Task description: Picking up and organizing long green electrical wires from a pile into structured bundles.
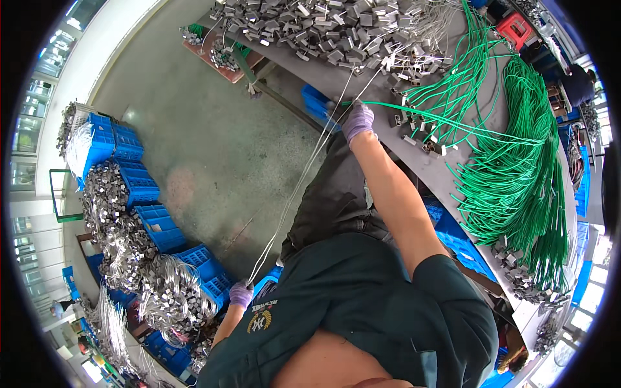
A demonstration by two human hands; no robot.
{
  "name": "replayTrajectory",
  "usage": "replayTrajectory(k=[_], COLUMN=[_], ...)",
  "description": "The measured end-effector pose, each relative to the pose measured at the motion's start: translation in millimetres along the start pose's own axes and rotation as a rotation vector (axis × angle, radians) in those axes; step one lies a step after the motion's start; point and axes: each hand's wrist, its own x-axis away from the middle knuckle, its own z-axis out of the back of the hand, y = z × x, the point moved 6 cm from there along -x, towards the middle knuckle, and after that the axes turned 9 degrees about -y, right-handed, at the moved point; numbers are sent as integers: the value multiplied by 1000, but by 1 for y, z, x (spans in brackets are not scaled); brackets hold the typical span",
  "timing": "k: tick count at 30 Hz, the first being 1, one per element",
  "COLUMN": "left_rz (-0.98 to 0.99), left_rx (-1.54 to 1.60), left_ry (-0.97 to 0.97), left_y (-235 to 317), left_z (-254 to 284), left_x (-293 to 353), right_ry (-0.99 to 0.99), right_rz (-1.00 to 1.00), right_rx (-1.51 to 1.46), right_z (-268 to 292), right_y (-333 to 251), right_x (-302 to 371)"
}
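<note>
My left hand (241,294), in a purple glove, is low beside my body and closed around the ends of several thin white wires (294,194). The wires stretch taut from there up past my right hand toward the table. My right hand (359,121), gloved in purple too, is at the table's edge with its fingers closed on green cables (414,110), whose tips poke out to its left. Whether it also grips the white wires I cannot tell. Small metal housings (420,132) lie near that hand, among the cables.
A big pile of grey metal housings (336,29) covers the table's (284,55) far part. Bundled green cables (524,161) fill its right side; a red stool (514,30) is beyond. On the left, blue crates (158,226) stand by heaped metal parts (116,226). A blue bin (317,102) is under the table.
</note>
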Motion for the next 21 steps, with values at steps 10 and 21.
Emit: replayTrajectory(k=[10, 21], left_rz=[-169, -443], left_rx=[419, 15], left_ry=[-144, 425], left_y=[116, 225], left_z=[60, 176], left_x=[-47, -20], right_ry=[162, 143], right_rz=[43, 24], right_rx=[-47, -49], right_z=[-5, 4], right_y=[-27, -27], right_x=[14, 6])
